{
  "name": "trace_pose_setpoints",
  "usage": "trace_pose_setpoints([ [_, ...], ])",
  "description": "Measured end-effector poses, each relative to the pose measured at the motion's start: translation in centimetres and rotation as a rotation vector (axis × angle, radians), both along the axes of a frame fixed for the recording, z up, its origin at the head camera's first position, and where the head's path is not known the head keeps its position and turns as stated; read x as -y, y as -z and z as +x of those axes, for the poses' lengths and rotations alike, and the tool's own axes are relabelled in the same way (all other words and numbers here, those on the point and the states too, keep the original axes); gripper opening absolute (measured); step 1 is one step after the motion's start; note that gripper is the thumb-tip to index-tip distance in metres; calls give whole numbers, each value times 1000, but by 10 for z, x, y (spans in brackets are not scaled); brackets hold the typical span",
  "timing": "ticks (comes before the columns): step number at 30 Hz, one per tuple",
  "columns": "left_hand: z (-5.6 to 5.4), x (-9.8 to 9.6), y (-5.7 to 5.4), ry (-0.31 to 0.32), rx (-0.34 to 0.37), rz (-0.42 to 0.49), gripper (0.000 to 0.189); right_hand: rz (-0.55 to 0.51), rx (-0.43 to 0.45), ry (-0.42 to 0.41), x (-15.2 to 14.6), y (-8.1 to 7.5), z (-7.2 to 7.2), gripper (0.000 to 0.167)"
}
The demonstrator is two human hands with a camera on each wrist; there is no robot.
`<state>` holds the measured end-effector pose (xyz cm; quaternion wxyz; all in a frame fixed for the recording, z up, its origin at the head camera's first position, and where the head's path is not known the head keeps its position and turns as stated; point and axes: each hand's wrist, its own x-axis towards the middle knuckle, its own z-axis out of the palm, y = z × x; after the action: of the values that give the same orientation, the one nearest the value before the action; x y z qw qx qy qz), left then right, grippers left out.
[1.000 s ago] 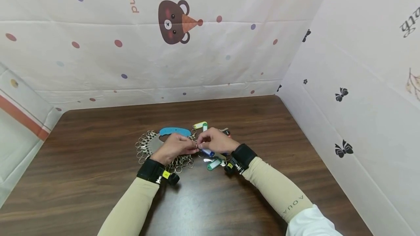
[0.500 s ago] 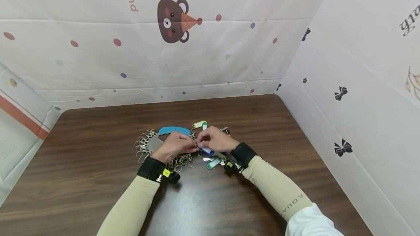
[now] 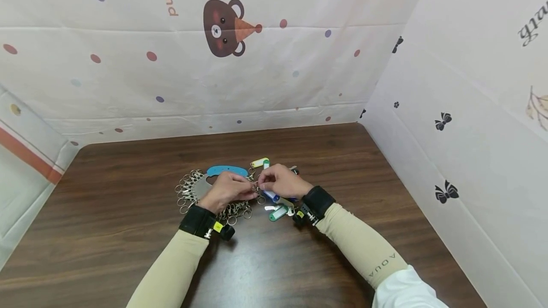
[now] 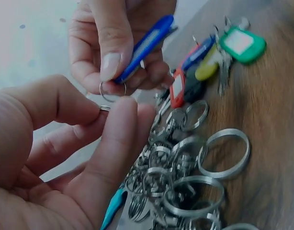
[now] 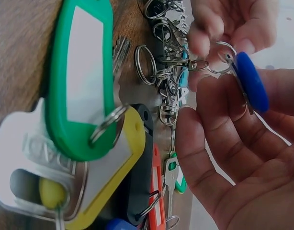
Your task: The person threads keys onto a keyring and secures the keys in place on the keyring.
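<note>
Both hands meet over the right end of a key holder, a metal plate (image 3: pixel 200 187) with a blue handle (image 3: pixel 227 170), fringed with several hooks and rings (image 3: pixel 185 193). My left hand (image 3: pixel 229 188) pinches a small metal ring (image 4: pixel 105 108) between thumb and fingertips. A blue key tag (image 4: pixel 144 48), with a key (image 5: pixel 240 88) beside it, is held between the thumb and fingers of my right hand (image 3: pixel 282 182). The tag's split ring (image 5: pixel 223 57) lies between the two hands' fingertips, close to a hook (image 5: pixel 187 63) of the holder.
Right of the holder lie more tagged keys: a green tag (image 3: pixel 279 213), a yellow tag (image 3: pixel 259 162), a red tag (image 4: pixel 177 88) and a black tag (image 5: pixel 140 167). The brown table (image 3: pixel 128 232) meets patterned wall sheets (image 3: pixel 274 84) behind and at both sides.
Both hands stay nearly in place. The fingertips have shifted slightly, and a bit of metal now shows between them in the head view.
</note>
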<state>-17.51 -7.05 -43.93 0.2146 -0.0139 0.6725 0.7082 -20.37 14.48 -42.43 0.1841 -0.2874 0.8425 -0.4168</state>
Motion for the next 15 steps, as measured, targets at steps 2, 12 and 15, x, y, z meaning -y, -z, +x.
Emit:
trace_pose_setpoints([
  [2, 0, 1, 0, 6, -8, -8, 24, -2, 4, 6, 0, 0, 0, 11],
  [12, -1, 1, 1, -35, -16, 36, 16, 12, -1, 15, 1, 5, -2, 11],
  [15, -2, 1, 2, -48, 9, 73, 12, 9, 5, 19, 1, 6, -3, 10],
])
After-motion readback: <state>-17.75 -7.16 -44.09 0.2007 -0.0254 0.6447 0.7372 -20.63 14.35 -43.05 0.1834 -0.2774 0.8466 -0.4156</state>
